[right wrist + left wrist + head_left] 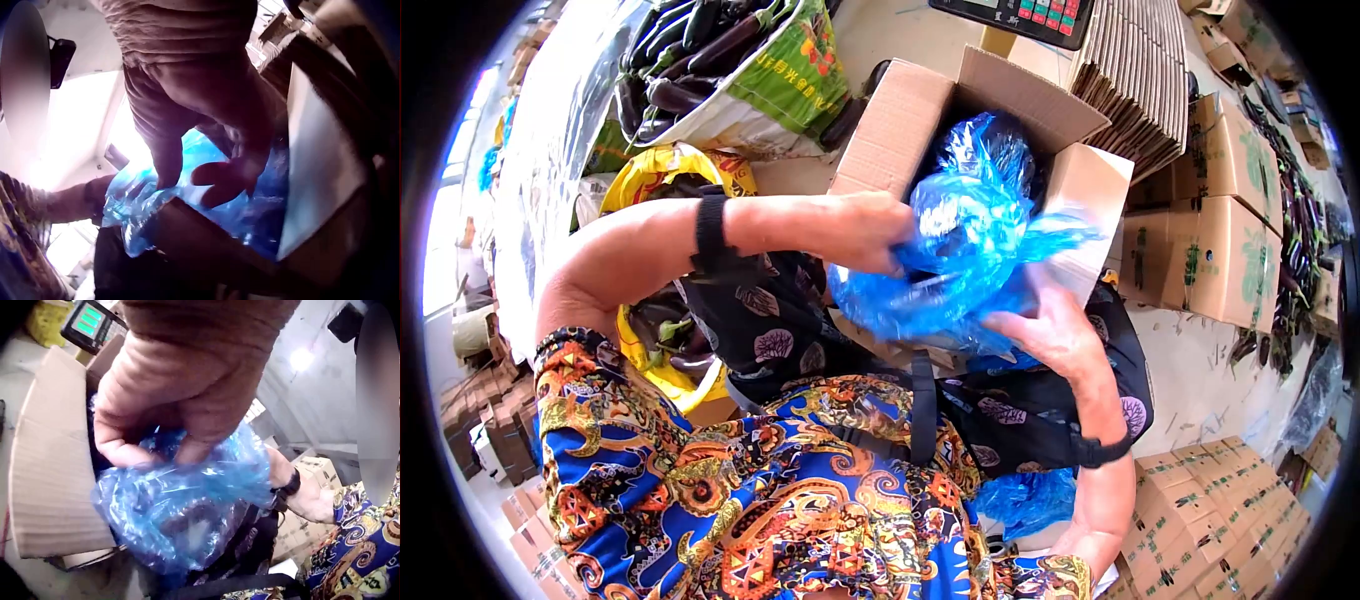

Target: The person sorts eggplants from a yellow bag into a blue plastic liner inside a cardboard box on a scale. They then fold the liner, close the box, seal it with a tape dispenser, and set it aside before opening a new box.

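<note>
A shiny blue plastic bag [945, 285] spreads over the near side of an open cardboard box [892, 130] and reaches into it. My left hand [865, 225] grips the bag's gathered edge at the box's left side; in the left wrist view its thumb and fingers press into the plastic [181, 506]. Across the bag, my right hand [1055, 325] lies against the plastic near the right flap, with thumb and fingers [225, 181] spread apart. Dark contents show inside the box, mostly covered by the blue film.
Eggplants [700, 50] fill a green-and-white sack [800, 85] at the upper left. A yellow bag [665, 175] is beside the left arm. Flattened cartons [1130, 70] and a scale [1040, 15] lie beyond the box. Closed cartons [1200, 245] stand to the right, near more eggplants [1305, 240].
</note>
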Tool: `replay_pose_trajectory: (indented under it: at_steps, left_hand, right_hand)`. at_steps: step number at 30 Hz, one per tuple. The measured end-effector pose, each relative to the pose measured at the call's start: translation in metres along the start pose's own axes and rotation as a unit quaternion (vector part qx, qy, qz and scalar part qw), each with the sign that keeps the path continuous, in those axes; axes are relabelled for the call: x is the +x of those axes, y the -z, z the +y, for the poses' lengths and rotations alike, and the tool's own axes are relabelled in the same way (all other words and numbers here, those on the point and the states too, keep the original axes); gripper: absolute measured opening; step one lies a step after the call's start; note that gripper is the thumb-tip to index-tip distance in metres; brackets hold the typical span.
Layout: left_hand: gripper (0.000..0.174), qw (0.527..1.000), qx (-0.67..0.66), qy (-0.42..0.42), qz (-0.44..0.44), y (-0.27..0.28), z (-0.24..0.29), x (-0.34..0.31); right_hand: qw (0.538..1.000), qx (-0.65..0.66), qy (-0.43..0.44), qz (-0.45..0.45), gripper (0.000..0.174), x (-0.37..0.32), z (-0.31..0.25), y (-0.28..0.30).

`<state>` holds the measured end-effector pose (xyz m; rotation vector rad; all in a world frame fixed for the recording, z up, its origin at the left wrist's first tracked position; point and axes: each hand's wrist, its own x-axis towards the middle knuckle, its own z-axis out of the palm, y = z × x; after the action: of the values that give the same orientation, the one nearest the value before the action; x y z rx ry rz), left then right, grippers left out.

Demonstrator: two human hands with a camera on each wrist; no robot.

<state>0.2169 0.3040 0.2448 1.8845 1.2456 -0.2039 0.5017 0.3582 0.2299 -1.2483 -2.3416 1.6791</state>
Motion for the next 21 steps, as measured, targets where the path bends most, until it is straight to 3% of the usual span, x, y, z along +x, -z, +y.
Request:
replay_pose_trajectory:
  at_steps: [1,2,3,4,6,7,8,9,12,13,14,16,18,19,20,21]
  left_hand:
    - [0.033,0.997,-0.027,-0.068,0.04,-0.011,-0.006,0.009]
    - [0.032,0.996,-0.06,-0.062,-0.019,0.005,0.008,0.012]
    - [0.031,0.992,-0.105,-0.064,0.018,0.013,0.013,0.018]
    - [0.031,0.985,-0.15,-0.066,0.054,0.021,0.015,0.023]
    - [0.027,0.95,-0.294,0.05,0.095,0.045,0.01,0.035]
    - [0.024,0.916,-0.364,0.07,0.155,0.046,-0.004,0.043]
    - [0.027,0.852,-0.457,0.08,0.244,0.047,-0.009,0.046]
    - [0.025,0.831,-0.483,0.102,0.258,0.047,-0.014,0.047]
    - [0.018,0.801,-0.53,0.094,0.263,0.035,-0.023,0.054]
    - [0.022,0.866,-0.435,0.116,0.217,0.036,-0.018,0.053]
    - [0.023,0.842,-0.477,0.0,0.252,0.025,-0.002,0.058]
    - [0.02,0.945,-0.233,-0.085,0.214,0.025,0.016,0.063]
    - [0.018,0.991,-0.009,-0.051,0.125,0.047,0.043,0.068]
    - [0.02,0.97,-0.018,-0.155,0.188,0.042,0.03,0.079]
    - [0.036,0.946,-0.041,-0.212,0.24,0.048,0.023,0.079]
    - [0.047,0.928,0.038,-0.243,0.281,0.055,0.014,0.079]
  right_hand:
    - [0.994,0.07,-0.052,-0.071,0.029,0.01,-0.001,-0.003]
    - [0.979,0.133,-0.082,-0.128,0.021,0.019,-0.005,-0.005]
    - [0.981,0.176,-0.009,-0.078,0.018,0.024,-0.011,-0.011]
    - [0.986,0.163,-0.039,-0.013,0.02,0.028,-0.022,-0.001]
    - [0.926,0.344,0.048,0.146,0.022,0.049,-0.012,0.006]
    - [0.914,0.384,0.037,0.125,0.025,0.057,-0.004,0.021]
    - [0.9,0.422,0.026,0.105,0.029,0.061,0.0,0.033]
    - [0.934,0.333,0.001,0.13,0.051,0.058,-0.001,0.039]
    - [0.978,0.161,-0.081,0.103,0.08,0.033,-0.01,0.034]
    - [0.977,0.173,-0.105,0.073,0.103,0.032,-0.008,0.024]
    - [0.977,0.197,-0.063,0.058,0.091,0.037,-0.005,0.007]
    - [0.971,0.229,-0.042,0.045,0.061,0.047,-0.015,-0.013]
    - [0.958,0.274,0.003,0.081,0.034,0.066,0.038,-0.041]
    - [0.952,0.282,-0.102,0.058,0.029,0.081,0.03,-0.038]
    - [0.933,0.337,-0.093,0.083,0.028,0.081,0.029,-0.036]
    - [0.911,0.39,-0.081,0.11,0.027,0.08,0.029,-0.033]
